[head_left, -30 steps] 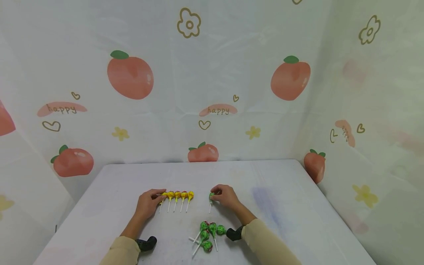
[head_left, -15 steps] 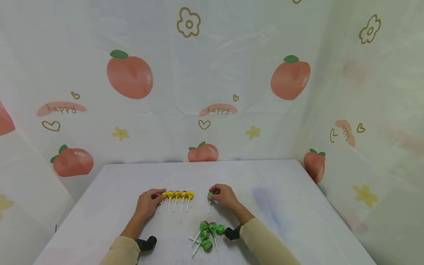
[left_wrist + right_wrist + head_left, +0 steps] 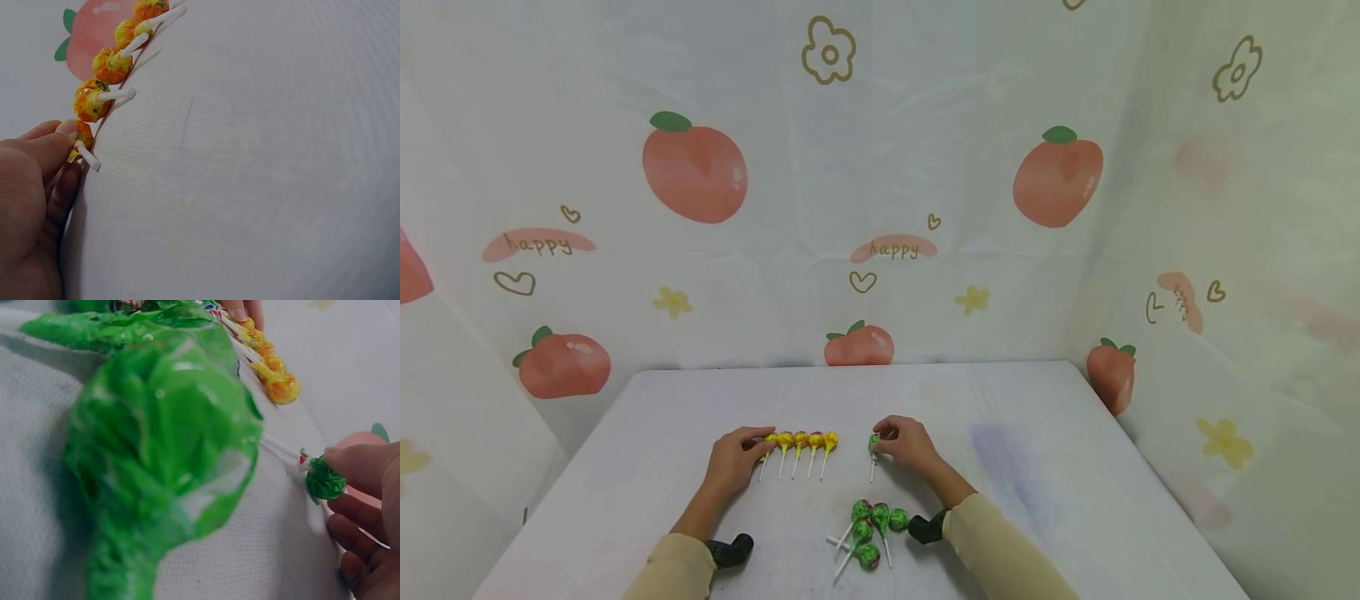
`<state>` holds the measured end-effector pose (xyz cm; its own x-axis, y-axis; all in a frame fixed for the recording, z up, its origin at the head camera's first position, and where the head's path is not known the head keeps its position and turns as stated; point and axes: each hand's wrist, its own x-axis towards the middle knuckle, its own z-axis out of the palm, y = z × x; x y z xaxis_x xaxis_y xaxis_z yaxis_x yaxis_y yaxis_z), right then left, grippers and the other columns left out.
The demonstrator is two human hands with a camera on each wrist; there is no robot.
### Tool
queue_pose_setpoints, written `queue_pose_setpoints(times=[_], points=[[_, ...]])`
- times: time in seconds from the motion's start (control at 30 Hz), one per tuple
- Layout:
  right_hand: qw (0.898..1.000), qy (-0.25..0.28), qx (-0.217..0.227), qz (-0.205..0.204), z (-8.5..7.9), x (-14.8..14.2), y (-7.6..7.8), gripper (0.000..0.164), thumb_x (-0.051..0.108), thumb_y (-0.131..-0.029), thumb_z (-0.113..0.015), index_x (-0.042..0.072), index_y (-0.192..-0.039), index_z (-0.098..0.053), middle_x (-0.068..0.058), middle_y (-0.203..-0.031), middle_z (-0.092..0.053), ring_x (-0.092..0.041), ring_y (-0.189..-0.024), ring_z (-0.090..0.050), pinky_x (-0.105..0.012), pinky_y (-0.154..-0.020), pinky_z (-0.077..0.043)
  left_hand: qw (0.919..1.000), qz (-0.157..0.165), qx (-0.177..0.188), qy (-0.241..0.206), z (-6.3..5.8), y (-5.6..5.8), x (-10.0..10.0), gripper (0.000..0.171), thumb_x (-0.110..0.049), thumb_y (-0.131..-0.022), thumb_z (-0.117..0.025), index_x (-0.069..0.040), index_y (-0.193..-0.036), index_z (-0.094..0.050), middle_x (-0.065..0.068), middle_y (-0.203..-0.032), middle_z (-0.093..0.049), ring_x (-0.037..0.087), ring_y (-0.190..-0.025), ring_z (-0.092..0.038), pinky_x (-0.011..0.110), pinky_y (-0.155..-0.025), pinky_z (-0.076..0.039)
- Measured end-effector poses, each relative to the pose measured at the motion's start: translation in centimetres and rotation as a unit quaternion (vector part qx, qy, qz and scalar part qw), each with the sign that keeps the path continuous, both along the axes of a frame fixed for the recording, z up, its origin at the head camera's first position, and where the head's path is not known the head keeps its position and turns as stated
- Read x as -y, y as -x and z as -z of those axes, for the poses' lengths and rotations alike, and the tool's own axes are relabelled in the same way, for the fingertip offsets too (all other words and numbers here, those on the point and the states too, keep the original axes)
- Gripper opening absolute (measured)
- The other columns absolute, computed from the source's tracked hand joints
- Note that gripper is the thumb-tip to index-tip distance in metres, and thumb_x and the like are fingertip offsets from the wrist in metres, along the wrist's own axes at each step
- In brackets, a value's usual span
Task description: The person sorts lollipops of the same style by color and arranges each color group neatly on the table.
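Several yellow lollipops (image 3: 801,442) lie side by side in a row, sticks toward the person. At the row's left end my left hand (image 3: 734,460) pinches the head of the last yellow lollipop (image 3: 82,134) between thumb and fingers. To the right of the row, across a gap, my right hand (image 3: 910,443) pinches a green lollipop (image 3: 325,480) by its head, its stick also pointing toward the person. Nearer the person lies a loose pile of green lollipops (image 3: 863,530), sticks at mixed angles. One green lollipop (image 3: 169,437) looms large in the right wrist view.
A white table (image 3: 700,400) carries everything, with a bluish stain (image 3: 1000,458) at its right. Behind it hangs a white backdrop (image 3: 790,308) printed with fruit. Black wrist devices (image 3: 730,550) sit on both wrists, the right one beside the green pile.
The right hand has shifted very slightly to the left with the green lollipop. The left hand keeps its hold on the end yellow lollipop, and the pile stays as it was.
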<state>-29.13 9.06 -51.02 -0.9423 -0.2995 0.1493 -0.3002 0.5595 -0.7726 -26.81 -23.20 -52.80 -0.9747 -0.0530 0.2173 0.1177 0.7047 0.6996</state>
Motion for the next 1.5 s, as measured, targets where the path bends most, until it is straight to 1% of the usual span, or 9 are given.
queue_pose_setpoints(times=[0.17, 0.3, 0.5, 0.6, 0.73, 0.93, 1.13, 1.3, 1.5], points=[[1.0, 0.017, -0.001, 0.007, -0.2, -0.3, 0.0, 0.02, 0.014, -0.085, -0.074, 0.006, -0.103, -0.069, -0.003, -0.093, -0.066, -0.017, -0.082, -0.06, -0.029, -0.062, -0.048, 1.0, 0.003, 0.003, -0.003, 0.0, 0.1, 0.1, 0.029, -0.013, -0.09, -0.07, -0.007, -0.118, -0.071, 0.013, -0.109, -0.067, 0.025, -0.092, -0.059, 0.046, -0.081, -0.049], [0.999, 0.028, -0.016, 0.015, -0.9, -0.4, -0.2, 0.021, 0.015, -0.087, -0.073, 0.004, -0.105, -0.069, -0.004, -0.095, -0.066, -0.017, -0.082, -0.058, -0.031, -0.066, -0.048, 1.0, 0.001, 0.007, -0.005, -0.1, 0.1, 0.2, 0.029, -0.013, -0.09, -0.07, -0.008, -0.118, -0.071, 0.013, -0.11, -0.067, 0.026, -0.092, -0.059, 0.047, -0.082, -0.048], [0.998, 0.046, -0.039, -0.003, -2.4, 0.1, -1.2, 0.019, 0.012, -0.087, -0.072, 0.003, -0.104, -0.07, -0.001, -0.092, -0.066, -0.017, -0.082, -0.058, -0.03, -0.067, -0.047, 0.9999, 0.001, 0.012, -0.005, -0.3, 0.0, 0.2, 0.03, -0.013, -0.089, -0.071, -0.008, -0.119, -0.071, 0.013, -0.111, -0.066, 0.027, -0.093, -0.059, 0.048, -0.083, -0.048], [0.998, 0.052, -0.026, -0.017, -3.1, 0.5, -2.1, 0.02, 0.013, -0.088, -0.072, 0.003, -0.104, -0.07, 0.001, -0.092, -0.066, -0.017, -0.082, -0.057, -0.029, -0.066, -0.047, 0.9999, 0.002, 0.013, -0.002, -0.2, 0.0, 0.3, 0.03, -0.013, -0.09, -0.07, -0.007, -0.119, -0.07, 0.013, -0.111, -0.066, 0.026, -0.093, -0.059, 0.048, -0.083, -0.048], [0.998, 0.05, 0.002, -0.038, -3.3, 1.0, -3.2, 0.021, 0.015, -0.088, -0.072, 0.004, -0.105, -0.07, 0.003, -0.09, -0.064, -0.016, -0.082, -0.056, -0.028, -0.065, -0.047, 0.9999, 0.002, 0.011, 0.0, -0.2, 0.0, 0.2, 0.03, -0.012, -0.09, -0.07, -0.008, -0.119, -0.07, 0.013, -0.111, -0.066, 0.025, -0.092, -0.059, 0.047, -0.083, -0.048], [0.996, 0.012, 0.035, -0.076, -2.7, 1.6, -4.5, 0.019, 0.018, -0.088, -0.073, 0.007, -0.104, -0.071, 0.008, -0.086, -0.061, -0.011, -0.079, -0.054, -0.026, -0.066, -0.046, 1.0, 0.002, 0.007, -0.003, -0.1, 0.1, 0.1, 0.029, -0.012, -0.09, -0.07, -0.008, -0.119, -0.071, 0.012, -0.11, -0.067, 0.025, -0.091, -0.058, 0.046, -0.082, -0.049], [0.993, -0.035, 0.052, -0.098, -2.1, 1.7, -5.4, 0.017, 0.022, -0.089, -0.072, 0.012, -0.103, -0.071, 0.01, -0.08, -0.059, -0.009, -0.07, -0.052, -0.024, -0.061, -0.044, 0.9999, -0.001, 0.009, -0.003, -0.1, 0.1, 0.2, 0.029, -0.012, -0.09, -0.07, -0.009, -0.119, -0.071, 0.012, -0.11, -0.066, 0.025, -0.091, -0.058, 0.046, -0.082, -0.048], [0.989, -0.081, 0.037, -0.12, -1.6, 1.7, -5.6, 0.018, 0.029, -0.089, -0.072, 0.016, -0.102, -0.072, 0.011, -0.074, -0.056, -0.007, -0.064, -0.05, -0.023, -0.058, -0.043, 0.9999, -0.003, 0.012, -0.002, -0.2, 0.1, 0.1, 0.029, -0.013, -0.09, -0.071, -0.009, -0.119, -0.071, 0.012, -0.11, -0.066, 0.025, -0.09, -0.058, 0.046, -0.082, -0.049], [0.981, -0.132, 0.018, -0.144, -0.9, 1.5, -5.7, 0.019, 0.034, -0.088, -0.072, 0.02, -0.1, -0.072, 0.014, -0.07, -0.054, -0.004, -0.065, -0.047, -0.023, -0.06, -0.04, 1.0, -0.002, 0.009, -0.002, -0.1, 0.0, -0.1, 0.029, -0.013, -0.09, -0.071, -0.008, -0.118, -0.071, 0.012, -0.11, -0.067, 0.025, -0.091, -0.059, 0.046, -0.081, -0.049]])
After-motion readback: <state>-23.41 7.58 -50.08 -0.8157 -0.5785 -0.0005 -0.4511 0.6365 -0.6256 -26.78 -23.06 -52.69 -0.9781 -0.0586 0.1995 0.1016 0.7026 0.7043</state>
